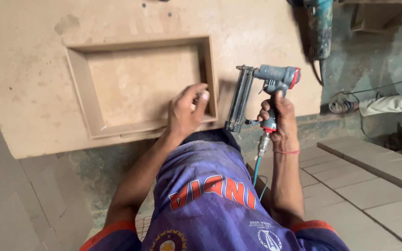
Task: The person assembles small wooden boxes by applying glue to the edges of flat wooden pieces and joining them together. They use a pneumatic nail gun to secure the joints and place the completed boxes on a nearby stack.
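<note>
The nail gun (261,95) is up in the right hand (282,122), held just off the right edge of the board (29,88), its long flat magazine hanging beside the near right corner of the frame (89,93). The hand is clenched round the grip, with the forefinger up by the trigger. By the look of it, this is a fairly heavy, rigid tool of grey metal and plastic with a red cap at the back, and nose-heavy with that magazine; the moulded grip is the only sound place to hold it. A blue-green hose (257,169) runs down from a metal coupling at the base of the handle and would likely tug at the wrist.

The left hand (185,111) rests on the near right corner of the frame, fingers curled over the strip and pressing it down rather than gripping anything.

The frame is a rectangle of thin strips standing on the big flat board. Both are tan fibreboard, matt, dusty and stiff; the strips look light and liable to slip sideways or split at the ends.

Farther out, more cut panels (373,186) lie flat at near right, another power tool (319,28) hangs at far right, and another person's sleeve (391,103) reaches in from the right edge.
</note>
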